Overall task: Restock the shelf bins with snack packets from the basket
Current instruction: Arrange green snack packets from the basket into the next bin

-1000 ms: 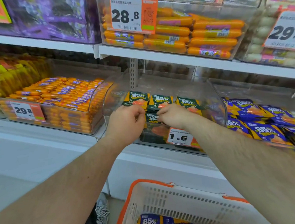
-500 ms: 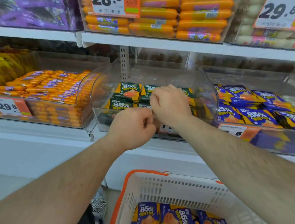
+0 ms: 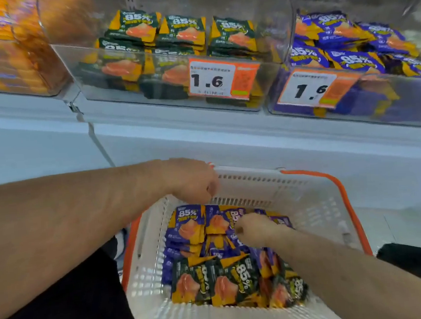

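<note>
- the right grip [image 3: 256, 228] is down in the basket [image 3: 308, 197], fingers curled onto the purple packets [image 3: 189, 224], seemingly pinching one up; the actual hold is hidden.
- the left grip [image 3: 193, 183] hovers loosely clenched over the basket's far rim, nothing visibly in it, likely ready to help gather.
- green packets [image 3: 226, 281] lie nearer the person in the same basket.
- above, the green bin [image 3: 76, 69] and the purple bin [image 3: 291, 107] are each partly filled, sorted by colour.
</note>
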Demonstrator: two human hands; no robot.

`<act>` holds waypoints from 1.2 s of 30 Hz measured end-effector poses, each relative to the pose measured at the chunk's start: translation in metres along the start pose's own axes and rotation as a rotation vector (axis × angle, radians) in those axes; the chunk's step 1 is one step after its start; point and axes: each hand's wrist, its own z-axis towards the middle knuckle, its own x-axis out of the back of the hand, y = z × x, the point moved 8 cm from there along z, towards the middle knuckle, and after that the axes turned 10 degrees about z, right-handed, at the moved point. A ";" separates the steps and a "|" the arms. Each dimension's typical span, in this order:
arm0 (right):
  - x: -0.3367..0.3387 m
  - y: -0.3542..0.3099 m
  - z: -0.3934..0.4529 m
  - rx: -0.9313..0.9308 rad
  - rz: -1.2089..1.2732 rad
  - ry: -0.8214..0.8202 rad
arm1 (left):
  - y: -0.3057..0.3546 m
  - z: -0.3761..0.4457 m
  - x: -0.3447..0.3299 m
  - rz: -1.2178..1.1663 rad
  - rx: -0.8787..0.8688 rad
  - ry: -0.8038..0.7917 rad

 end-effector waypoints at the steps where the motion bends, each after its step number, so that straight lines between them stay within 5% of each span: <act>1: -0.017 0.010 0.001 -0.056 0.012 -0.076 | 0.000 0.002 0.000 -0.006 0.003 0.004; 23: -0.061 -0.005 0.001 -0.093 0.040 -0.275 | -0.008 0.001 -0.003 -0.055 0.078 -0.041; 36: 0.063 -0.021 -0.021 -0.002 -0.066 0.122 | -0.016 -0.015 -0.004 -0.052 0.074 -0.091</act>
